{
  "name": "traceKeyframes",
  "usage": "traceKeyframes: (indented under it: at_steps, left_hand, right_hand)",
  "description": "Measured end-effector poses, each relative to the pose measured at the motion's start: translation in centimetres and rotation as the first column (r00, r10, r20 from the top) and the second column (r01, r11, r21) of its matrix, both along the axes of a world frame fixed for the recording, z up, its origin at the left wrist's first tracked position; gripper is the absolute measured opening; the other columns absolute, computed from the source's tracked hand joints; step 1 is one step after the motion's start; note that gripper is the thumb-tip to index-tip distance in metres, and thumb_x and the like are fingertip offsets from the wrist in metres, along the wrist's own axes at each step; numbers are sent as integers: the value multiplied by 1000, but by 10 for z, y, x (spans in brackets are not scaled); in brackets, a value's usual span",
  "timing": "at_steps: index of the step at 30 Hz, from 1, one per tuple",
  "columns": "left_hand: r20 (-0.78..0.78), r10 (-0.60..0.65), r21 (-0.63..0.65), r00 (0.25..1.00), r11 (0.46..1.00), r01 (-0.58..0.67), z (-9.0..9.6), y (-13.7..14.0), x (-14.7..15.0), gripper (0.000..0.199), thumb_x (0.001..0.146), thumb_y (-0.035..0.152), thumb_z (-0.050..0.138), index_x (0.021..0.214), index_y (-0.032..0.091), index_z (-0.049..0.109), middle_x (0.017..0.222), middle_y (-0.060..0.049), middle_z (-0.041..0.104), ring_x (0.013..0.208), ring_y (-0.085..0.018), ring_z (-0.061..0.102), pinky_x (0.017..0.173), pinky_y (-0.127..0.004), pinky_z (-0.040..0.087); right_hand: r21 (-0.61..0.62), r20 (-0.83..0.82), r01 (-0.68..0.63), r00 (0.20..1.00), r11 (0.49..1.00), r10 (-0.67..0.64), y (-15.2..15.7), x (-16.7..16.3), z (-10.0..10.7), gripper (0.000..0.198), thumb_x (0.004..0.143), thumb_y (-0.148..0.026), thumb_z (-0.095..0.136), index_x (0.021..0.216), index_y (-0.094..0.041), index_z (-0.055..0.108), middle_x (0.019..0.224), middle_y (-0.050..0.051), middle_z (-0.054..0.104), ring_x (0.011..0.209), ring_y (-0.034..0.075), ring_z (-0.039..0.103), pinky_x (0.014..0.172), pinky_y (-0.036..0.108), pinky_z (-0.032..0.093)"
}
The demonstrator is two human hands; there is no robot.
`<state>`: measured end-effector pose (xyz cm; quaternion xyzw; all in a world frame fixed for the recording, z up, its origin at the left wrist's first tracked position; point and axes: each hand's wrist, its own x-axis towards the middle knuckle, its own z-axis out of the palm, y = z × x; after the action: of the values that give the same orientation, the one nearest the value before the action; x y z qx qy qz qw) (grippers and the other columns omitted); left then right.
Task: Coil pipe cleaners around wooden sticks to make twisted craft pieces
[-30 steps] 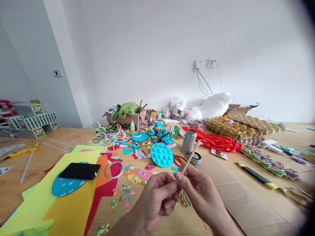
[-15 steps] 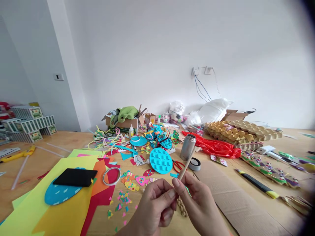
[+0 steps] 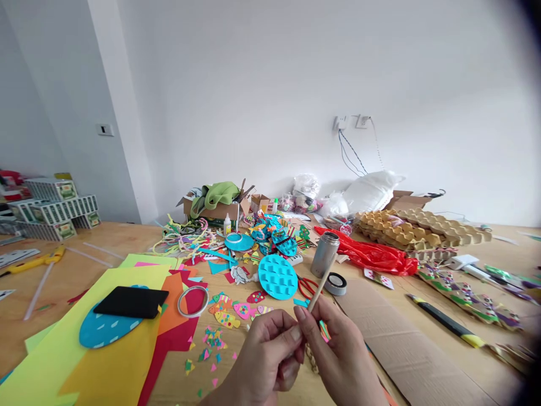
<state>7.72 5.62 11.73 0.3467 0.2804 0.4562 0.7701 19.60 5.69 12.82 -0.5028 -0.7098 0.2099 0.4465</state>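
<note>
My right hand (image 3: 340, 347) is closed round a thin, pale tan stick (image 3: 320, 289) that slants up and to the right from the fingers. Thumb and forefinger of my left hand (image 3: 268, 349) are pinched together against my right fingertips, at the stick's lower end. What the left fingers grip there is hidden. A bit of tan braided cord (image 3: 311, 361) shows below and between the hands. Just beyond them stand a silver metal can (image 3: 324, 256) and a roll of tape (image 3: 336, 285), with red-handled scissors or pliers (image 3: 307, 287) beside them.
Coloured paper (image 3: 38, 361) lies on the left under a blue oval (image 3: 95, 332) and a black flat object (image 3: 132, 302). Paper fish (image 3: 226, 320) and scraps are in the middle. Corrugated cardboard (image 3: 406, 344), a cutter knife (image 3: 446, 321) and egg trays (image 3: 393, 228) lie on the right.
The view has shifted slightly, so the table things sit a little further right. Both hands keep nearly the same pose on the stick; less of the braided cord shows.
</note>
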Motion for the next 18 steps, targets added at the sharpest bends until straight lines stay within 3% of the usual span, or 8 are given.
traceKeyframes:
  at_steps: [7,14,18]
  left_hand:
    - [4,-28,-10,1000,1000,28,-2,2,-3,37,65,42,72,67,15,48,50,6,47,29,1,26,31,-17,5]
    - [-11,-2,-7,1000,1000,2,-4,2,-3,34,66,39,71,66,14,48,50,5,47,30,2,27,31,-16,6]
    - [-16,12,0,1000,1000,-12,-5,1,-3,28,72,35,67,67,13,50,52,4,49,30,2,27,29,-14,7]
  right_hand:
    - [-63,-92,-95,992,994,89,2,3,2,34,86,-45,44,63,-20,44,60,0,51,59,15,48,53,24,38]
    - [-72,-59,-42,998,996,37,0,-1,0,33,89,-42,42,65,-20,42,60,-1,48,56,14,45,52,24,35]
    - [-61,-131,-69,989,996,61,2,-1,-2,32,88,-41,44,64,-20,43,60,-1,49,57,13,46,52,23,36]
